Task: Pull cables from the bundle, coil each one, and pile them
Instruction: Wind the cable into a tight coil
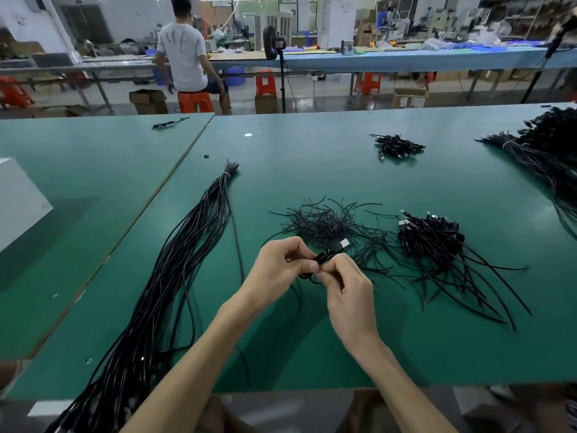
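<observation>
Over the table (312,170), one coiled cable (324,257) pinched by both hands: left hand (278,267), right hand (349,289); one bundle (187,245) alongside.

No text could be read. Faint grey marks were seen on the back of a seated person's white shirt (184,48), and a pale label on a cardboard box (413,94), but both were too blurred to be made out.
</observation>
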### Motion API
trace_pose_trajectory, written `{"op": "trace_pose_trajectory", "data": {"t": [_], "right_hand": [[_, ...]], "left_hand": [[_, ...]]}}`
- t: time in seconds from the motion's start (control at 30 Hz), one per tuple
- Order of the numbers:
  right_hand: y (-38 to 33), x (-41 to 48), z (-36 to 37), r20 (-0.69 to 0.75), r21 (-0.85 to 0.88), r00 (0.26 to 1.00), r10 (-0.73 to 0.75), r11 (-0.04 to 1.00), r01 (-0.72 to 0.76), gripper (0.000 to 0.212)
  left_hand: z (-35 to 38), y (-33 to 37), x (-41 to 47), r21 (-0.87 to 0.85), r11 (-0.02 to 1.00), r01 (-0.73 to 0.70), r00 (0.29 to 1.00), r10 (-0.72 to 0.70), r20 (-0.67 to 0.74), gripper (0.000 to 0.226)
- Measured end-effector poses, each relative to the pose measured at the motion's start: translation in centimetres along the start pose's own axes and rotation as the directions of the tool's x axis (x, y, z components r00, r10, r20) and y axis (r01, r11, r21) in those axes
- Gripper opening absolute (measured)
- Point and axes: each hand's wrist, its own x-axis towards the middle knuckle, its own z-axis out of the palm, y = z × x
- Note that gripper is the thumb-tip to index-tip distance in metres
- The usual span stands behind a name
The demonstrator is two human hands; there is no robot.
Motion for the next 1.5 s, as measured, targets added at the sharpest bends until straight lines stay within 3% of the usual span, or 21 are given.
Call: {"op": "trace_pose_trajectory", "data": {"t": [0.17, 0.3, 0.43, 0.53, 0.63, 0.77, 0.93, 1.13, 1.2, 1.33, 1.4, 1.47, 1.5], "right_hand": [[-0.1, 0.1, 0.0, -0.053, 0.013, 0.998, 0.017, 1.000, -0.017, 0.021], [-0.2, 0.1, -0.1, -0.051, 0.018, 0.998, 0.034, 0.999, -0.033, 0.020], [0.0, 0.2, -0.2, -0.073, 0.044, 0.995, 0.072, 0.997, -0.068, 0.018], [-0.1, 0.1, -0.2, -0.061, 0.031, 0.996, 0.060, 0.998, -0.058, 0.020], [0.0, 0.1, -0.1, -0.068, 0.022, 0.996, 0.057, 0.998, -0.056, 0.020], [0.3, 0.1, 0.0, -0.071, 0.009, 0.995, 0.069, 0.998, -0.069, 0.021], [0.4, 0.2, 0.0, -0.083, 0.000, 0.993, 0.078, 0.997, -0.079, 0.021], [0.5, 0.1, 0.2, -0.027, -0.019, 0.996, 0.080, 0.997, -0.080, 0.030], [0.5, 0.1, 0.2, -0.027, -0.010, 0.995, 0.092, 0.996, -0.093, 0.031], [0.6, 0.1, 0.0, -0.032, 0.062, 0.990, 0.136, 0.989, -0.134, 0.026], [0.7, 0.2, -0.1, -0.034, 0.090, 0.987, 0.159, 0.984, -0.155, 0.027], [0.8, 0.2, -0.2, -0.030, 0.136, 0.982, 0.185, 0.974, -0.180, 0.027], [0.8, 0.3, -0.2, -0.025, 0.163, 0.980, 0.198, 0.968, -0.191, 0.026]], "left_hand": [[0.9, -0.1, -0.3, 0.014, 1.000, -0.005, 0.998, 0.006, -0.055, 0.022], [0.6, -0.6, -0.4, 0.046, 0.999, -0.008, 1.000, 0.007, 0.007, 0.008], [-0.7, -0.7, -0.9, -0.011, 0.999, -0.050, 0.991, 0.051, 0.125, 0.039], [-0.4, -1.0, -1.1, 0.023, 0.997, -0.070, 0.995, 0.068, 0.071, 0.054], [-0.1, -0.8, -0.9, -0.031, 0.997, -0.066, 0.998, 0.066, 0.019, 0.041], [0.2, 0.4, -0.3, -0.029, 0.993, -0.118, 0.991, 0.119, 0.053, 0.018], [0.5, 1.6, 1.4, -0.061, 0.998, -0.034, 0.996, 0.039, 0.075, 0.006], [0.6, 1.8, 3.1, 0.018, 0.989, 0.146, 0.988, -0.147, 0.044, 0.031], [0.8, 1.6, 3.2, 0.078, 0.989, 0.123, 0.991, -0.127, 0.038, 0.034], [0.6, 1.2, 2.5, 0.038, 0.996, 0.079, 0.993, -0.082, 0.089, 0.037], [0.1, 0.6, 2.1, 0.020, 0.998, 0.053, 0.993, -0.054, 0.102, 0.029], [-0.4, -0.1, 1.6, -0.063, 0.998, 0.032, 0.992, -0.024, 0.120, 0.003], [-0.4, -0.5, 1.4, -0.091, 0.996, 0.026, 0.992, -0.014, 0.129, 0.011]]}}
